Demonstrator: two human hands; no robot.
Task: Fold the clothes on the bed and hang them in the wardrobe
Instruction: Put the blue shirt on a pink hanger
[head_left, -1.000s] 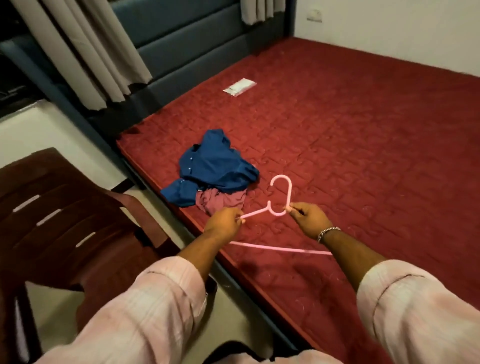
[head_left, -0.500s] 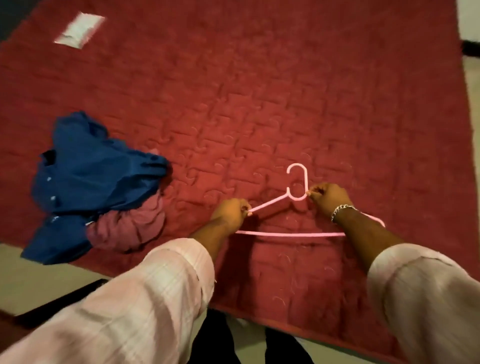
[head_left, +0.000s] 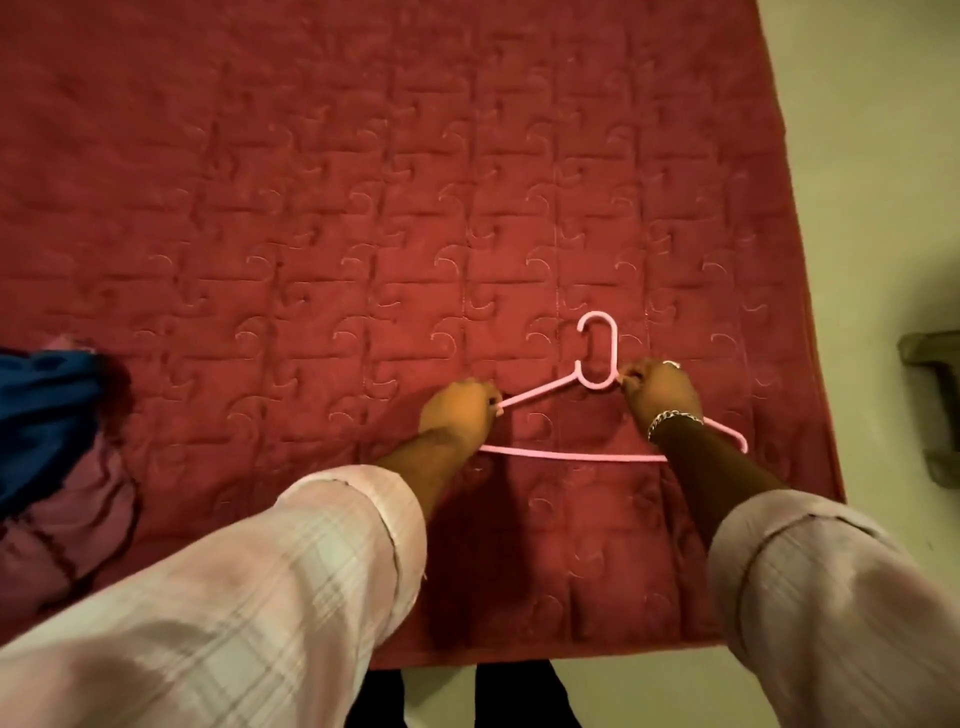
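The person leans over the red quilted bed (head_left: 363, 182) with both hands on 1 pink plastic hanger (head_left: 571, 456). The left hand (head_left: 457, 410) is pinched shut on the hanger's left sloping arm, and the right hand (head_left: 657, 389) is closed on the neck just below the hook, which points away from the person. The hanger's long axis, its bottom bar, runs left to right across the view, low over or on the quilt near the bed's near right corner; whether it touches the quilt cannot be told.

The clothes lie well apart from it, at the far left edge of the view: a blue garment (head_left: 41, 410) heaped on top of a maroon garment (head_left: 62, 519), both crumpled and partly cut off by the frame. Neither looks folded yet, so the task seems to be at an early stage.

The coming move turns on this: the pile lies to the left of both hands, along the line of the hanger's bar, and the left hand is the nearer one. Reaching a garment would likely mean freeing that hand while the right keeps the hanger. No wardrobe is in view.
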